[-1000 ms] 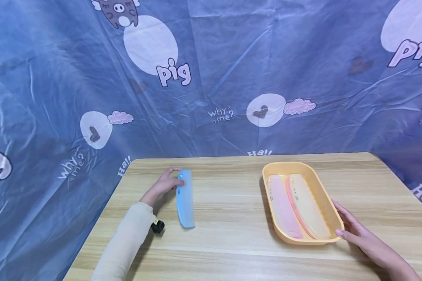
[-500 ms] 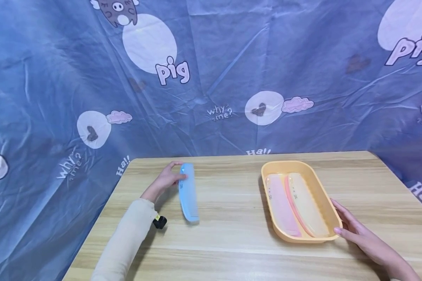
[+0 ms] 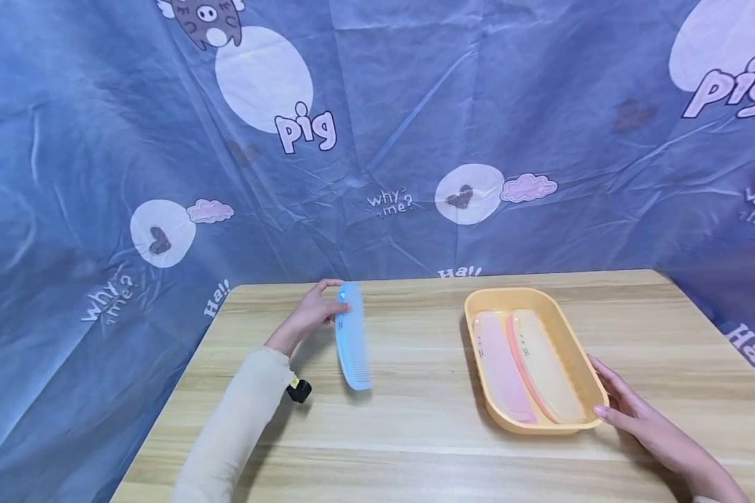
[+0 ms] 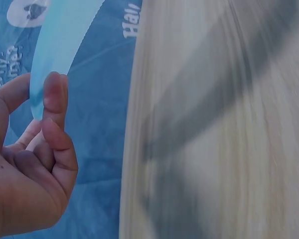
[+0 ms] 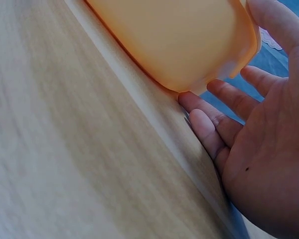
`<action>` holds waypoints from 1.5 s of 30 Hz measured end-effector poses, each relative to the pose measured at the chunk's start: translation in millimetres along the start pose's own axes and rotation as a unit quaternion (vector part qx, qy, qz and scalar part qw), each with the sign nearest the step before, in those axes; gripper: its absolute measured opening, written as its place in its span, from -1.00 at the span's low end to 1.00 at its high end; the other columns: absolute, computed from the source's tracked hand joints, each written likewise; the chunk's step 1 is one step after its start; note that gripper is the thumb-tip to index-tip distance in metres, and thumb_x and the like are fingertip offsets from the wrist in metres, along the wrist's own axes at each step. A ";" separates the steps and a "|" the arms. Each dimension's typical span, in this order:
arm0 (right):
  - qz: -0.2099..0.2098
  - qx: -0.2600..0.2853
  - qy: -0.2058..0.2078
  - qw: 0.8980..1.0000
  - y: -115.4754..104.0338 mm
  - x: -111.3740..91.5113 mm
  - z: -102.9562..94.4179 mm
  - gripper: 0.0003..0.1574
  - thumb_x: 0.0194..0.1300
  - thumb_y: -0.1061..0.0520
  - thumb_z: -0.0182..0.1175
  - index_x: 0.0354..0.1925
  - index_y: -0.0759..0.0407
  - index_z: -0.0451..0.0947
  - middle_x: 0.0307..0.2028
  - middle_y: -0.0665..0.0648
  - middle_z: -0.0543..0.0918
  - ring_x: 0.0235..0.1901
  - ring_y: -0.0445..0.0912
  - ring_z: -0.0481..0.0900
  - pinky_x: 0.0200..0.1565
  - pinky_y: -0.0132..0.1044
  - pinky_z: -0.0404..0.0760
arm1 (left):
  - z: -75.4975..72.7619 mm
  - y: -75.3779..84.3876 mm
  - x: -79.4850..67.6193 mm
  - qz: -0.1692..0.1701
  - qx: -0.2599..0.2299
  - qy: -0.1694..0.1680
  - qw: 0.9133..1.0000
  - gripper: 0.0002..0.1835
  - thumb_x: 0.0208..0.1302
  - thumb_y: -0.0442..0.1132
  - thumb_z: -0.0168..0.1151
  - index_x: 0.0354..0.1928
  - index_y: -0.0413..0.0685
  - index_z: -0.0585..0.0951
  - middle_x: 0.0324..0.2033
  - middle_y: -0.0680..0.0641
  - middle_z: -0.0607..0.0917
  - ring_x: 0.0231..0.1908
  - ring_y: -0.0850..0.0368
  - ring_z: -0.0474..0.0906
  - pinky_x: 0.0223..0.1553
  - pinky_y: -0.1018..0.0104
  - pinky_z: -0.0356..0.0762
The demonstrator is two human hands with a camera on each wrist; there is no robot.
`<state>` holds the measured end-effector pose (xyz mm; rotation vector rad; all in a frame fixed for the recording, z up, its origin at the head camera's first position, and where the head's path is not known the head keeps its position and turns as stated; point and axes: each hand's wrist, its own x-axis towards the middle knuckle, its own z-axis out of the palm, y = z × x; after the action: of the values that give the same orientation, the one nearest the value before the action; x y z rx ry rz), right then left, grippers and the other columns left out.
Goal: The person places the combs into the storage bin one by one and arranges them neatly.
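A pale blue comb (image 3: 352,346) hangs teeth to the right, tilted, over the left part of the table. My left hand (image 3: 313,311) pinches its upper end between thumb and fingers. In the left wrist view, the blue comb (image 4: 60,40) stands clear of the wood and casts a shadow there. At the right, my right hand (image 3: 642,419) holds the near right corner of a yellow-orange plastic tray (image 3: 569,335), thumb at the rim and fingers against the outer wall. Inside the tray a pink comb (image 3: 500,370) and a cream comb (image 3: 550,370) lie side by side.
The tray rests on a light wood-grain table (image 3: 428,447). A blue printed cloth (image 3: 403,126) hangs behind the table and along its sides. A small black device (image 3: 299,391) sits at the left wrist, beside the cream sleeve (image 3: 235,419).
The left hand has lifted the blue comb off the table and carried it to the right and slightly away. The right hand stays at the tray, and the head view shifts slightly.
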<state>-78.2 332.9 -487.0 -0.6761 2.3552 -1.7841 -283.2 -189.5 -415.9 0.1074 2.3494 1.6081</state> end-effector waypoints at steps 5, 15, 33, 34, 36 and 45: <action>-0.006 0.007 0.000 1.000 -0.8 3.5 1.4 -0.08 0.39 0.49 -0.19 0.52 0.19 -0.38 0.37 -0.46 0.03 0.24 -0.64 0.16 0.04 -0.70 0.30 | 8.0 9.5 2.5 0.007 -0.012 -0.001 1.000 -0.32 0.20 -0.25 0.34 0.33 0.04 0.28 -0.59 0.11 0.66 -0.60 0.22 0.46 -0.51 0.36 0.26; -0.002 -0.001 0.002 1.000 -2.7 4.7 0.6 -0.09 0.39 0.48 -0.19 0.52 0.20 -0.37 0.36 -0.47 0.05 0.23 -0.64 0.17 0.04 -0.70 0.30 | 24.3 24.9 3.6 0.022 -0.035 -0.008 0.999 -0.36 0.20 -0.26 0.33 0.30 0.06 0.31 -0.55 0.07 0.67 -0.59 0.22 0.47 -0.48 0.33 0.30; 0.005 -0.005 0.004 1.000 1.0 1.3 1.4 -0.08 0.39 0.48 -0.18 0.52 0.18 -0.37 0.35 -0.49 0.04 0.21 -0.66 0.17 0.02 -0.70 0.31 | 54.5 44.0 7.5 0.032 -0.069 -0.014 0.997 -0.38 0.16 -0.30 0.35 0.27 0.08 0.37 -0.57 0.06 0.66 -0.59 0.20 0.47 -0.45 0.33 0.31; 0.004 -0.004 0.003 1.000 1.2 1.2 1.9 -0.08 0.39 0.48 -0.18 0.52 0.18 -0.37 0.36 -0.49 0.04 0.22 -0.66 0.16 0.02 -0.70 0.31 | 56.6 44.1 7.3 0.029 -0.073 -0.016 0.997 -0.38 0.16 -0.30 0.35 0.26 0.08 0.37 -0.56 0.06 0.67 -0.60 0.21 0.48 -0.45 0.33 0.30; 0.008 -0.002 0.004 1.000 1.0 1.0 2.8 -0.08 0.40 0.47 -0.18 0.52 0.17 -0.37 0.35 -0.50 0.04 0.22 -0.67 0.16 0.02 -0.70 0.30 | 60.8 43.8 7.3 0.025 -0.082 -0.020 0.996 -0.38 0.16 -0.32 0.35 0.26 0.07 0.37 -0.55 0.06 0.67 -0.60 0.21 0.48 -0.46 0.34 0.30; 0.016 -0.014 0.009 1.000 -1.8 0.3 1.0 -0.08 0.40 0.46 -0.17 0.53 0.15 -0.36 0.34 -0.51 0.04 0.20 -0.68 0.16 0.02 -0.71 0.30 | 87.6 49.7 13.4 0.047 -0.095 -0.054 0.993 -0.37 0.15 -0.29 0.36 0.26 0.08 0.36 -0.56 0.06 0.67 -0.60 0.21 0.46 -0.49 0.38 0.26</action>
<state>-77.6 331.5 -485.6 -0.6256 2.3933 -1.7537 -276.5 -89.2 -402.0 0.2597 2.1270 1.8138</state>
